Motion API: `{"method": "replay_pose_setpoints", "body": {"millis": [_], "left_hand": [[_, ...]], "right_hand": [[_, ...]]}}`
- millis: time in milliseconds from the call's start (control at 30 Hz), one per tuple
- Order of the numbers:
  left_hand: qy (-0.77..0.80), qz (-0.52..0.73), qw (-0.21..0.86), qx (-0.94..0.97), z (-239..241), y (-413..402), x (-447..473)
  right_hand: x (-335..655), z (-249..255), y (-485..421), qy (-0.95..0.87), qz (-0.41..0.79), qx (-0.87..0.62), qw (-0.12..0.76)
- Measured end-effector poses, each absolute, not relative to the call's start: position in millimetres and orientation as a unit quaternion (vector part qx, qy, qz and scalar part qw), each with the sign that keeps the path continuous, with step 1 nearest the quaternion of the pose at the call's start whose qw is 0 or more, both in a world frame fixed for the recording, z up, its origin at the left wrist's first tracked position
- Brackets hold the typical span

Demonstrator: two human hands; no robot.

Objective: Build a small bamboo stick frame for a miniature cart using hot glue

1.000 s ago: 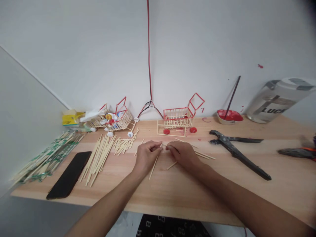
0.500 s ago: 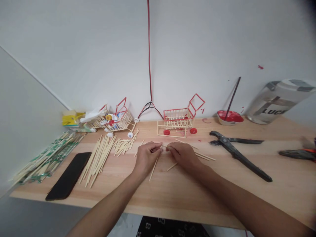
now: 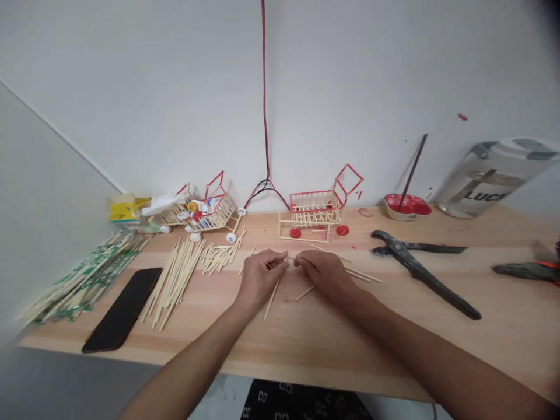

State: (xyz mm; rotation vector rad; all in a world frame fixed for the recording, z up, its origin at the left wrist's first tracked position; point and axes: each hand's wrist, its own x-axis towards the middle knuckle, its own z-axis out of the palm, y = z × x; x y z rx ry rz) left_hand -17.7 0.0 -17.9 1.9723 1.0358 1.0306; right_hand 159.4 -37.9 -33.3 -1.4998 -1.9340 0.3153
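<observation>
My left hand (image 3: 259, 279) rests on the wooden table (image 3: 306, 338) with fingers pinched on a thin wooden stick (image 3: 272, 297) that slants down toward me. My right hand (image 3: 326, 273) lies just to its right, fingers curled and pinching the ends of loose sticks (image 3: 359, 274) that fan out to the right. The fingertips of both hands nearly meet at the table's middle. Behind them stands a small stick cart with red trim and red wheels (image 3: 318, 211).
A pile of bare sticks (image 3: 175, 279) and short pieces (image 3: 221, 255) lie left, beside a black phone (image 3: 123, 309) and wrapped chopsticks (image 3: 83, 281). A second stick cart (image 3: 199, 211) holds clutter. Black pliers (image 3: 420, 271), a red paint dish (image 3: 406, 205), a jar (image 3: 490, 178) sit right.
</observation>
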Motion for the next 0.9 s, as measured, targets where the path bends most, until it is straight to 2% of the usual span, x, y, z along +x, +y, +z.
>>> {"method": "replay_pose_setpoints", "body": {"millis": [367, 700, 900], "left_hand": [[0.437, 0.398, 0.399, 0.701, -11.9, -2.2, -15.1], [0.453, 0.468, 0.362, 0.667, 2.3, 19.2, -36.8], [0.46, 0.425, 0.329, 0.707, 5.0, 20.4, -41.2]], "right_hand": [[161.2, -36.4, -34.4, -0.75, 0.114, -0.554, 0.343], [162.3, -36.2, -34.5, -0.744, 0.128, -0.551, 0.354], [161.4, -34.7, -34.9, -0.742, 0.129, -0.551, 0.359]]}}
